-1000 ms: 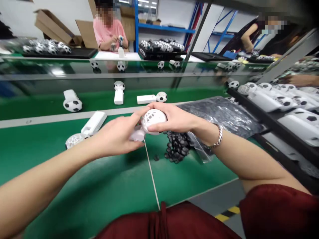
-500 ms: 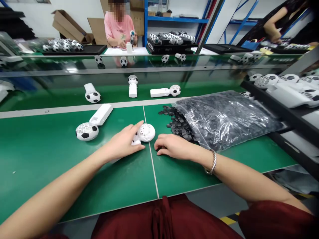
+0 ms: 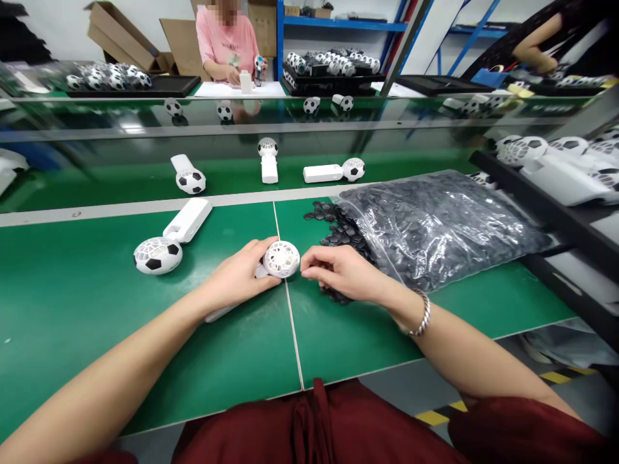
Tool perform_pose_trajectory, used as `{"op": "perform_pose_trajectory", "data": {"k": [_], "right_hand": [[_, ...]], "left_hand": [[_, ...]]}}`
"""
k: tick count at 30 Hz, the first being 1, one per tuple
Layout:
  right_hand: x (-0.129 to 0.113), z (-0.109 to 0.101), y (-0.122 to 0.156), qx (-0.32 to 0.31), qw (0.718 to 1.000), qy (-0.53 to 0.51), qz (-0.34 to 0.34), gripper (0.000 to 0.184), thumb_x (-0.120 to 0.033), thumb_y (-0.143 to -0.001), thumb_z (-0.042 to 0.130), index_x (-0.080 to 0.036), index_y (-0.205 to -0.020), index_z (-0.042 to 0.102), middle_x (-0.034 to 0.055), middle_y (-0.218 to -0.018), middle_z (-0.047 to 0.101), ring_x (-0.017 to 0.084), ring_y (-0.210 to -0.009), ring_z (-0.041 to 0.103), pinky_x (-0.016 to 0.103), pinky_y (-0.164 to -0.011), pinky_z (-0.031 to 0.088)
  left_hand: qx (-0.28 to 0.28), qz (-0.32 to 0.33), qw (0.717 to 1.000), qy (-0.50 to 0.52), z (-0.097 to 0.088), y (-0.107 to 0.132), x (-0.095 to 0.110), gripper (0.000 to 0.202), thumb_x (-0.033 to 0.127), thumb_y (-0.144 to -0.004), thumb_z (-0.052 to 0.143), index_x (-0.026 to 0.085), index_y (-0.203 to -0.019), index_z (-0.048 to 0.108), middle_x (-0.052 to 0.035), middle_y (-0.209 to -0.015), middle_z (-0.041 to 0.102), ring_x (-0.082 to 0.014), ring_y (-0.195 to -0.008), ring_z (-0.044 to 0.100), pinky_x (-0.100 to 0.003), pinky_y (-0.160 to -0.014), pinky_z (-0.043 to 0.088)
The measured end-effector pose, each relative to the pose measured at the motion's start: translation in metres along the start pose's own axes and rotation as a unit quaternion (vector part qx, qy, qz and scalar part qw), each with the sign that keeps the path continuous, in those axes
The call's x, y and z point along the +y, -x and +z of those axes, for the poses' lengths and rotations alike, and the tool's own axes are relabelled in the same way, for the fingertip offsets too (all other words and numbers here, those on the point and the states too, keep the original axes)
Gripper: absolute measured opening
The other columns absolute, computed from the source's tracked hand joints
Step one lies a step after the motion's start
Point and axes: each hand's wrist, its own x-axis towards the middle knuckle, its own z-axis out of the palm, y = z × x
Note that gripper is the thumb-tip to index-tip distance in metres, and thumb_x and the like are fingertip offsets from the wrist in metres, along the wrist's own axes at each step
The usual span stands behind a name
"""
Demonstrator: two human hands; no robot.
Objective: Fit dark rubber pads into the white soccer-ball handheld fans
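Observation:
A white handheld fan with a ball-shaped grille head point(image 3: 281, 259) lies on the green table point(image 3: 72, 303). My left hand point(image 3: 240, 278) is wrapped round its handle, just below the head. My right hand point(image 3: 338, 273) sits right beside the head with fingertips pinched together near the grille; whatever they hold is too small to name. Loose black pieces point(image 3: 338, 232) spill from a clear plastic bag point(image 3: 435, 222) just behind my right hand.
A finished football-patterned fan point(image 3: 167, 241) lies to the left. Three more fans point(image 3: 268, 161) ride the belt behind. A black tray of white fans point(image 3: 561, 171) stands at the right. A person in pink point(image 3: 227, 42) works across the line; another person's arm point(image 3: 536, 48) shows far right.
The fan came down from the air onto the table. My right hand let go of the head, rested flat, and now its pinched fingertips are raised to the grille.

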Motion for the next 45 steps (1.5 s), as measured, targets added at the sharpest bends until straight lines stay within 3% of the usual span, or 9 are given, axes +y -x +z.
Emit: {"op": "perform_pose_trajectory", "data": {"k": [3, 8, 11, 15, 19, 31, 37, 42, 45], "right_hand": [[0.003, 0.002, -0.002, 0.022, 0.997, -0.075, -0.004, 0.013, -0.022, -0.078, 0.059, -0.017, -0.090, 0.059, -0.0021, -0.069, 0.059, 0.009, -0.059, 0.056, 0.023, -0.058, 0.047], [0.009, 0.008, -0.006, 0.106, 0.978, 0.084, -0.161, 0.008, -0.022, -0.081, 0.058, -0.018, -0.085, 0.065, 0.0034, -0.084, 0.061, 0.013, -0.081, 0.056, 0.029, -0.076, 0.046], [0.010, 0.010, -0.005, 0.123, 0.967, 0.123, -0.188, 0.010, -0.022, -0.084, 0.055, -0.018, -0.087, 0.064, 0.0039, -0.083, 0.060, 0.014, -0.080, 0.056, 0.027, -0.074, 0.046], [0.008, 0.011, -0.004, 0.103, 0.973, 0.133, -0.160, 0.013, -0.019, -0.085, 0.050, -0.018, -0.093, 0.061, 0.0045, -0.087, 0.062, 0.014, -0.082, 0.057, 0.027, -0.075, 0.046], [0.005, 0.015, -0.003, 0.075, 0.985, 0.099, -0.119, 0.007, -0.017, -0.083, 0.052, -0.018, -0.084, 0.059, 0.0022, -0.081, 0.062, 0.012, -0.072, 0.055, 0.025, -0.069, 0.045], [0.016, 0.029, -0.016, 0.149, 0.977, 0.054, -0.140, 0.010, -0.020, -0.078, 0.061, -0.016, -0.071, 0.056, 0.0004, -0.076, 0.050, 0.012, -0.077, 0.050, 0.026, -0.072, 0.043], [0.018, 0.031, -0.017, 0.156, 0.986, -0.025, -0.054, 0.030, -0.024, -0.071, 0.066, -0.020, -0.091, 0.045, 0.0082, -0.114, 0.047, 0.018, -0.105, 0.048, 0.031, -0.076, 0.048], [0.018, 0.033, -0.021, 0.132, 0.988, -0.078, -0.034, 0.037, -0.024, -0.072, 0.064, -0.018, -0.101, 0.042, 0.0077, -0.109, 0.054, 0.016, -0.094, 0.055, 0.028, -0.068, 0.049], [0.024, 0.016, -0.025, 0.126, 0.990, -0.052, -0.032, 0.031, -0.029, -0.073, 0.064, -0.018, -0.097, 0.047, 0.0052, -0.101, 0.058, 0.015, -0.091, 0.056, 0.027, -0.070, 0.047]], "left_hand": [[-0.002, -0.003, 1.000, -0.002, 0.001, 0.000, 0.000, 0.067, 0.041, -0.074, 0.057, 0.022, -0.133, 0.032, -0.0091, -0.132, 0.043, -0.0278, -0.118, 0.045, -0.040, -0.096, 0.038], [0.000, -0.008, 1.000, -0.004, 0.001, 0.001, 0.004, 0.066, 0.041, -0.075, 0.056, 0.022, -0.133, 0.032, -0.0089, -0.128, 0.046, -0.0274, -0.114, 0.047, -0.040, -0.095, 0.038], [0.000, -0.031, 0.999, -0.012, 0.001, 0.001, 0.009, 0.068, 0.041, -0.075, 0.055, 0.019, -0.134, 0.030, -0.0105, -0.128, 0.046, -0.0286, -0.113, 0.048, -0.042, -0.095, 0.039], [0.007, -0.047, 0.999, -0.015, 0.002, 0.003, 0.013, 0.073, 0.040, -0.076, 0.054, 0.021, -0.139, 0.022, -0.0105, -0.129, 0.043, -0.0290, -0.113, 0.047, -0.041, -0.093, 0.040], [0.011, -0.026, 0.999, -0.018, 0.001, 0.003, 0.014, 0.075, 0.039, -0.075, 0.056, 0.027, -0.139, 0.020, -0.0078, -0.129, 0.042, -0.0268, -0.112, 0.048, -0.039, -0.089, 0.043], [0.042, -0.008, 0.998, -0.046, 0.001, -0.002, 0.014, 0.067, 0.049, -0.073, 0.058, 0.023, -0.131, 0.039, -0.0068, -0.118, 0.052, -0.0265, -0.104, 0.053, -0.039, -0.087, 0.043], [0.044, 0.003, 0.999, -0.031, 0.000, -0.003, 0.014, 0.063, 0.045, -0.072, 0.060, 0.022, -0.128, 0.042, -0.0068, -0.116, 0.053, -0.0251, -0.102, 0.053, -0.038, -0.087, 0.043], [0.049, 0.001, 0.998, -0.042, 0.000, -0.003, 0.016, 0.058, 0.045, -0.075, 0.056, 0.021, -0.126, 0.043, -0.0073, -0.113, 0.054, -0.0255, -0.098, 0.055, -0.038, -0.082, 0.045], [0.042, -0.001, 0.998, -0.049, 0.000, -0.002, 0.017, 0.059, 0.046, -0.075, 0.055, 0.023, -0.127, 0.040, -0.0066, -0.118, 0.053, -0.0254, -0.101, 0.055, -0.038, -0.083, 0.045]]}}
